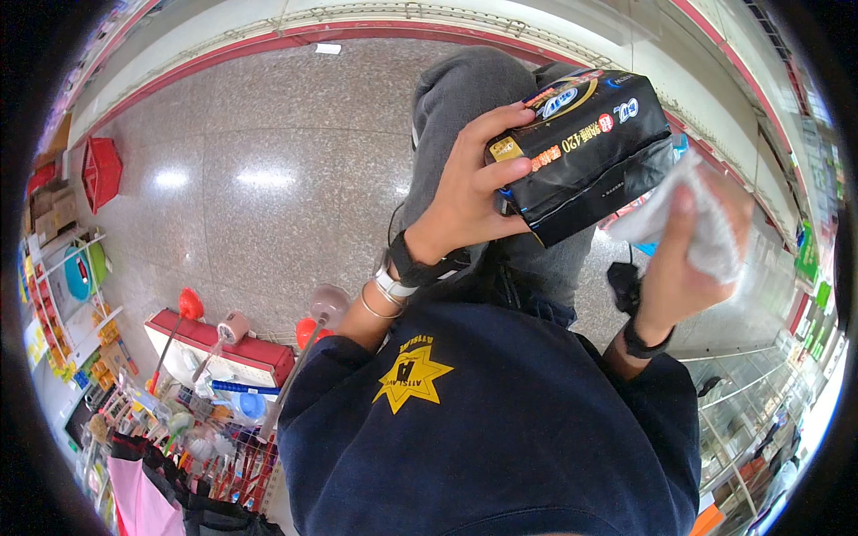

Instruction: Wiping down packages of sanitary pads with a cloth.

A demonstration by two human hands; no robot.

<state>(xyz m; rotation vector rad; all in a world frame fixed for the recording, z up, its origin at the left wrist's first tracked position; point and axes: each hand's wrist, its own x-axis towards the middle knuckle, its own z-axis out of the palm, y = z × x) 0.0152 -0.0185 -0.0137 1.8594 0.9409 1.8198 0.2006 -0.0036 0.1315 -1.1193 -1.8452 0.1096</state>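
My left hand [469,174] grips one end of a black plastic-wrapped packet [590,154], fingers over the top face and thumb beneath. The packet bears coloured writing and is held tilted above my knees. In my right hand [690,248] is a crumpled white cloth [704,214], blurred, close to the packet's right end. Whether the cloth touches the packet I cannot tell. Part of a blue and red packet [645,248] shows beneath the black one, mostly hidden.
Shelving with a red edge [281,32] curves along the far side. A red basket [102,175] is on the speckled floor [281,147] at left. Plungers [191,303] and brushes hang on racks at lower left. A wire rack [744,409] stands at lower right.
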